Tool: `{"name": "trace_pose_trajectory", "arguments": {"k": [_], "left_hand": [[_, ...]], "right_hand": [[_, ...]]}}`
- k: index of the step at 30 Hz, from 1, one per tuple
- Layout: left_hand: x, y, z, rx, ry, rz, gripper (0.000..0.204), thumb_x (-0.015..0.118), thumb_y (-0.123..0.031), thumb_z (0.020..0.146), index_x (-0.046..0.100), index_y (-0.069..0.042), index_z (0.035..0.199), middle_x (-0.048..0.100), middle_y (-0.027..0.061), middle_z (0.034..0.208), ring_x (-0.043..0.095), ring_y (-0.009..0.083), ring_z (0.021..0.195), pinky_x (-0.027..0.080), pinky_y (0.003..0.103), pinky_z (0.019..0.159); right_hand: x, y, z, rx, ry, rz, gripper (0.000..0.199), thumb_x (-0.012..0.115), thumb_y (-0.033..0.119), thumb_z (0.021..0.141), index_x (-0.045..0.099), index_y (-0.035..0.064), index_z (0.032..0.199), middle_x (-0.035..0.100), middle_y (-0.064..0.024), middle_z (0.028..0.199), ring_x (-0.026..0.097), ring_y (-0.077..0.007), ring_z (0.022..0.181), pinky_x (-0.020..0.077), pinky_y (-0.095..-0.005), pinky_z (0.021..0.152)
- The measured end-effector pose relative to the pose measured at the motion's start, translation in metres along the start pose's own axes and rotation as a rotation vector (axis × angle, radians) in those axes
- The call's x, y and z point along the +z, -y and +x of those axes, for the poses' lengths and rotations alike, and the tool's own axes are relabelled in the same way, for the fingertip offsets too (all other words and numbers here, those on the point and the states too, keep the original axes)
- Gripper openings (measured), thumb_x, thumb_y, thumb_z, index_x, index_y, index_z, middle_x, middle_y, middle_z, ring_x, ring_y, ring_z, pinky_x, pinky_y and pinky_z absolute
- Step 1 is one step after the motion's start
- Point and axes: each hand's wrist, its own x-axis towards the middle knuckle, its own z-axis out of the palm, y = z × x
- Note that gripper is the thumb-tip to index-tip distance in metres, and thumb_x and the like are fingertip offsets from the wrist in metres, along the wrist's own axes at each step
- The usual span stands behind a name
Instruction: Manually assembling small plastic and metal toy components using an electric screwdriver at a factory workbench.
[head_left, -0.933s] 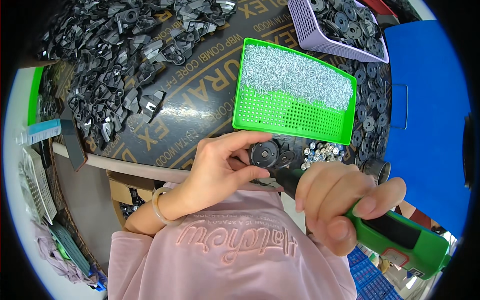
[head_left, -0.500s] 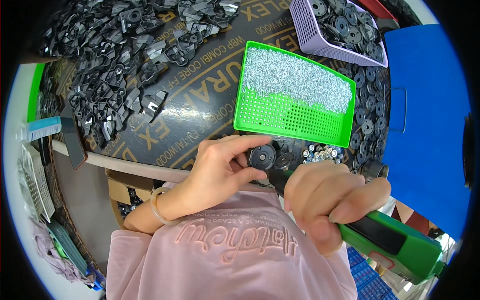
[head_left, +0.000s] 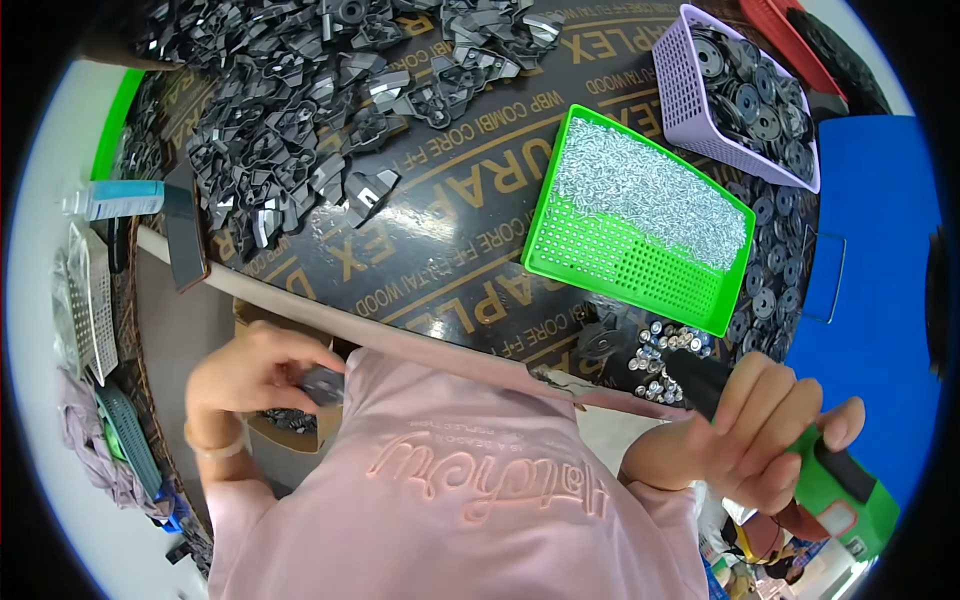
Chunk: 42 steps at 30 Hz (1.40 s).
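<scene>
My left hand (head_left: 262,375) is closed on a dark plastic part (head_left: 322,386), low at the left, over an open cardboard box (head_left: 325,425) below the table edge. Inside that box, similar dark pieces (head_left: 288,418) show. At the right, my right hand (head_left: 765,430) is wrapped round a green and black power screwdriver (head_left: 850,495). The black nose of the screwdriver points toward a cluster of small shiny metal pieces (head_left: 652,352) near the table's front edge. Beside the cluster lies a dark round part (head_left: 600,341).
A green perforated tray (head_left: 640,292) holds many small silver screws (head_left: 640,185). Behind it stands a lilac basket (head_left: 695,125) of black discs, with more discs (head_left: 765,300) along the right. Black plastic parts (head_left: 290,130) pile up at the far left. A blue panel (head_left: 870,230) stands right.
My left hand has moved left and down from the table edge to over the cardboard box, carrying a dark part. My right hand has drawn the screwdriver away to the right. The view has shifted.
</scene>
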Motion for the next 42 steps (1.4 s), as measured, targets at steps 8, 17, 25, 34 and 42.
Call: {"name": "trace_pose_trajectory", "arguments": {"k": [8, 17, 25, 34, 42], "left_hand": [[0.013, -0.009, 0.006, -0.282, -0.394, 0.262, 0.028, 0.084, -0.01, 0.066, 0.074, 0.0, 0.09, 0.07, 0.0171, 0.077, 0.069, 0.0306, 0.072, 0.054, 0.035, 0.063], [0.103, -0.081, 0.17, 0.653, -0.686, 0.671, 0.052, 0.077, -0.043, 0.077, 0.068, -0.002, 0.107, 0.056, 0.006, 0.066, 0.059, 0.0216, 0.053, 0.047, 0.033, 0.048], [0.123, -0.092, 0.184, 0.61, -0.645, 0.471, 0.033, 0.079, -0.026, 0.079, 0.068, -0.004, 0.101, 0.06, 0.0077, 0.072, 0.063, 0.0262, 0.058, 0.048, 0.037, 0.05], [0.105, -0.083, 0.148, 0.591, -0.477, 0.032, 0.02, 0.076, -0.004, 0.08, 0.063, 0.0, 0.095, 0.062, 0.0104, 0.096, 0.06, 0.0155, 0.076, 0.05, 0.025, 0.056], [0.1, -0.074, 0.136, 0.502, -0.425, -0.424, 0.03, 0.067, 0.005, 0.088, 0.058, 0.001, 0.116, 0.055, 0.0017, 0.084, 0.053, 0.0042, 0.07, 0.046, 0.019, 0.058]], "right_hand": [[-0.016, -0.005, 0.007, 0.065, 0.127, -0.1, 0.028, 0.055, 0.011, 0.096, 0.049, 0.0097, 0.123, 0.048, 0.0009, 0.067, 0.046, -0.0092, 0.054, 0.038, -0.0289, 0.059], [-0.023, -0.024, 0.008, -0.033, 0.023, -0.216, 0.034, 0.059, 0.008, 0.092, 0.044, 0.0077, 0.122, 0.049, -0.0019, 0.062, 0.045, -0.0128, 0.047, 0.0409, -0.0322, 0.051], [-0.022, -0.061, 0.004, -0.063, -0.12, -0.22, 0.038, 0.065, 0.001, 0.089, 0.038, 0.005, 0.115, 0.05, -0.004, 0.058, 0.047, -0.0154, 0.044, 0.045, -0.0344, 0.048], [-0.022, -0.073, -0.003, -0.017, -0.108, -0.212, 0.036, 0.063, -0.005, 0.087, 0.04, 0.0029, 0.113, 0.057, -0.0071, 0.063, 0.053, -0.0138, 0.048, 0.0466, -0.0281, 0.049], [-0.023, -0.075, -0.002, -0.025, -0.108, -0.213, 0.036, 0.061, -0.007, 0.086, 0.04, 0.003, 0.114, 0.058, -0.0074, 0.064, 0.054, -0.0136, 0.05, 0.0481, -0.0279, 0.052]]}}
